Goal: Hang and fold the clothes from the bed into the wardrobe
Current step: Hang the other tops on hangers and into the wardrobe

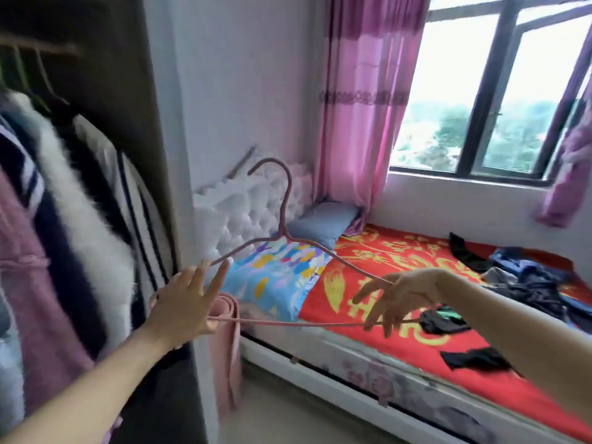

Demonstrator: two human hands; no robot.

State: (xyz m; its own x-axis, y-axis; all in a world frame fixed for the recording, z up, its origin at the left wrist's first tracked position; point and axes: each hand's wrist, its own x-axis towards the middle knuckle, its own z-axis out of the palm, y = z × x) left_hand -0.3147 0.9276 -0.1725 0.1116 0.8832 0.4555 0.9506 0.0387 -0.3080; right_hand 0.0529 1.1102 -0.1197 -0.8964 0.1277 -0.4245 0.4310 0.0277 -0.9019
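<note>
Bedroom, head view, L to R:

1. Wardrobe (pixel 105 91), far L, door open. Rail at top, blurred. Hung clothes (pixel 64 203) packed tight: pink, navy, white fluffy and striped pcs.
2. L hand (pixel 182 302), near, just R of wardrobe. Fingers straight and spread, grip wide. L end of hanger lay against its palm side.
3. Hanger (pixel 283 219), pink wire, empty. Held up in the air between both hands, in front of the bed's head end, hook up and tilted L. Bottom bar ran from hand to hand.
4. Pink mat (pixel 226 363), rolled, upright on floor between wardrobe and bed.
5. Headboard (pixel 230 213), white, tufted, against far wall.
6. Bed (pixel 400 373), red sheet w/ gold print, running R under the window.
7. Patterned pillow (pixel 275 277) at head end; blue pillow (pixel 323 222) behind it, in far corner.
8. R hand (pixel 397 296), over sheet. Fingers loosely spread, pointing L and down. Hanger's R end passed among them; cannot tell if pinched or just resting.
9. Pink curtain (pixel 358 107), far, L of window (pixel 499 91); trees outside.
10. Black pcs on sheet: one (pixel 443 320) just R of R hand, one (pixel 477 358) at near edge, one (pixel 464 251) far.
11. Clothes pile (pixel 531 283), dark blue/grey, loose, unfolded, R part of bed.
</note>
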